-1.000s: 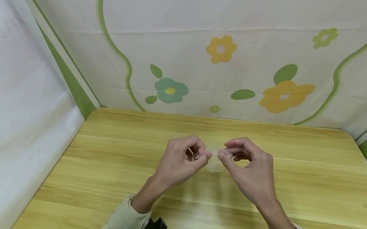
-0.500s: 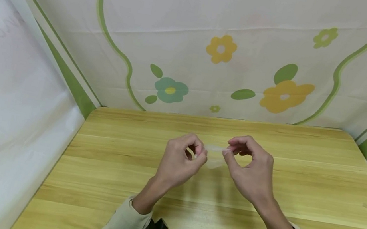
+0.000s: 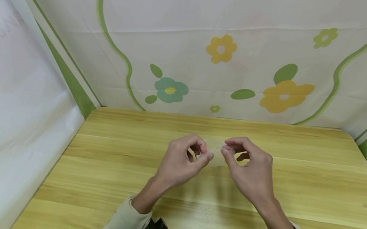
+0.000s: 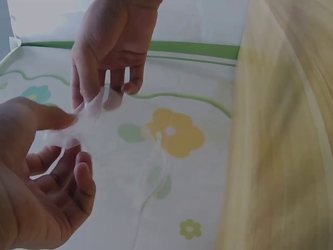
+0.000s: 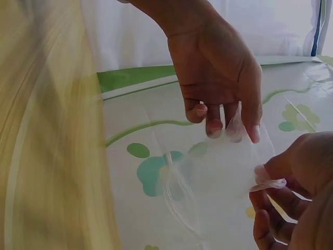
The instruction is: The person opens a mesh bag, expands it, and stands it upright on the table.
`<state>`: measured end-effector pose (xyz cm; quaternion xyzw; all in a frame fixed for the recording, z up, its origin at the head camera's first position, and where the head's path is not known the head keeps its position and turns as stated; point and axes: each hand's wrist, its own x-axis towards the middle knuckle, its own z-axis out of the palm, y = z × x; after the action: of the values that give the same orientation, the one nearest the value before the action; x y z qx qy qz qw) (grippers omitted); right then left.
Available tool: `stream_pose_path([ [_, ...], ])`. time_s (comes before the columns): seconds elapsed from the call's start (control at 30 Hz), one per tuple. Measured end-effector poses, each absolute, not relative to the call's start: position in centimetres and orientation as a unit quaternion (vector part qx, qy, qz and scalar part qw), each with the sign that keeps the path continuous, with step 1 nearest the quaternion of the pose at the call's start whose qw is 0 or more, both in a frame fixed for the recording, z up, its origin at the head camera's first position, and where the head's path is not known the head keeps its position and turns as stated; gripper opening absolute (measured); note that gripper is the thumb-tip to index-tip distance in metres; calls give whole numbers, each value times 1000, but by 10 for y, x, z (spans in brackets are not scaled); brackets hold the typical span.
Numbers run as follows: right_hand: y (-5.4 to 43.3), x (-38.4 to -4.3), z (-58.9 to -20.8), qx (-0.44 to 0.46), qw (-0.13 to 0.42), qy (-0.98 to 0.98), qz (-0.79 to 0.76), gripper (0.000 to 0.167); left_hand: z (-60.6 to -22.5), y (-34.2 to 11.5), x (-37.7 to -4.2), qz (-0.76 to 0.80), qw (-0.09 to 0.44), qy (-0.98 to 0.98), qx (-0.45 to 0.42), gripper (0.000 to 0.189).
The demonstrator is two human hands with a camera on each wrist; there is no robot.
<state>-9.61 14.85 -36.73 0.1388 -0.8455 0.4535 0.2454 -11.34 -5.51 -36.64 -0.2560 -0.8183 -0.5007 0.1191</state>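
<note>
A thin clear plastic bag (image 5: 223, 166) hangs between my two hands above the table. My left hand (image 3: 179, 162) pinches its upper edge between thumb and fingers. On the other side my right hand (image 3: 251, 174) pinches the same edge, with film bunched at the fingertips in the right wrist view. The hands are a short gap apart. In the left wrist view, the bag (image 4: 153, 177) is so see-through that its outline is hard to follow; a creased lower edge shows.
A wood-grain table (image 3: 103, 182) lies beneath the hands. A white curtain with flower prints (image 3: 180, 49) rises along its back edge, and white sheeting (image 3: 7, 101) hangs on the left. Black mounts (image 3: 158, 227) stick out at both cuffs.
The fingertips first drew slightly apart, stretching the film between them, then came closer together again. Both hands keep hold of the plastic bag throughout.
</note>
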Motion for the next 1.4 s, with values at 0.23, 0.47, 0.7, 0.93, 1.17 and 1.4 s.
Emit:
stream_pose_path([
  [0.23, 149, -96, -368, 135, 268, -819, 488, 17, -365, -57, -113, -502, 118, -825, -231, 6],
  [0.47, 145, -94, -369, 154, 297, -806, 488, 19, -369, -52, -112, -498, 178, -819, -224, 26],
  [0.7, 143, -96, -371, 149, 322, -812, 463, 27, -371, -49, -113, -483, 208, -823, -214, 17],
  [0.93, 147, -97, -371, 129, 305, -831, 447, 24, -368, -50, -112, -491, 178, -829, -198, 7],
  [1.17, 151, -98, -368, 113, 283, -836, 457, 18, -361, -57, -111, -548, 52, -811, -197, 15],
  [1.4, 150, -96, -367, 108, 265, -838, 464, 17, -361, -56, -112, -532, 82, -820, -193, 8],
])
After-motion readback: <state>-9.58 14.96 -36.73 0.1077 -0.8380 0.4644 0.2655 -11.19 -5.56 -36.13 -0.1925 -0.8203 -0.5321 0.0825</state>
